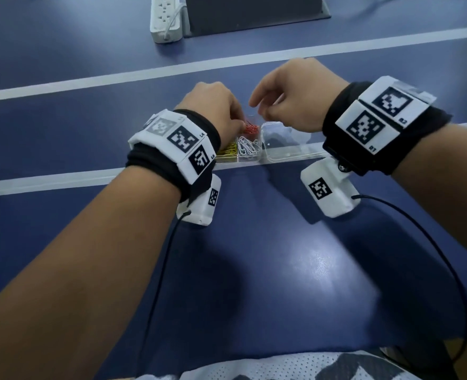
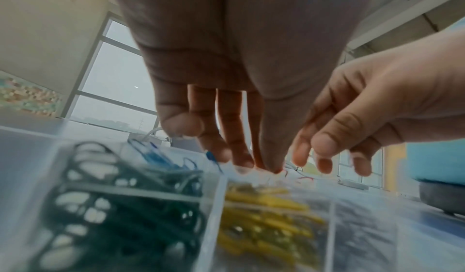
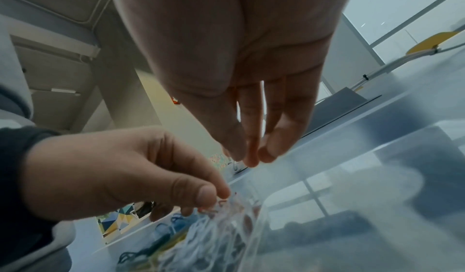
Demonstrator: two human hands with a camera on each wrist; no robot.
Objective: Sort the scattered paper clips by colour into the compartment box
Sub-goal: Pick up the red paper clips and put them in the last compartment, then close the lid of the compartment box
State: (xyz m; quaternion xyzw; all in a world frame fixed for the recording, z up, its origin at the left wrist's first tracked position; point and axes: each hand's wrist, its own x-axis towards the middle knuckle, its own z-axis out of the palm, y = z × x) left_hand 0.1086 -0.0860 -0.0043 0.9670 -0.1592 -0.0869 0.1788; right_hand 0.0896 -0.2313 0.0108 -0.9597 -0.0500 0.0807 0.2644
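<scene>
A clear compartment box (image 1: 237, 159) lies on the blue table under both hands, its lid (image 1: 284, 149) folded open to the right. Red clips (image 1: 250, 129), white clips (image 1: 247, 149) and yellow clips (image 1: 228, 152) fill separate cells. The left wrist view also shows dark green clips (image 2: 125, 206) and blue clips (image 2: 156, 157). My left hand (image 1: 239, 123) reaches into the red cell, thumb and fingers pinching a red clip (image 3: 221, 203). My right hand (image 1: 258, 112) hovers just above, its fingertips (image 3: 251, 157) pinched on a small pale clip (image 3: 235, 167).
At the far edge of the table stand a white power strip (image 1: 166, 17) and a dark flat base (image 1: 254, 15). White stripes (image 1: 144, 75) cross the table. Black cables (image 1: 418, 229) trail from the wrist cameras toward me.
</scene>
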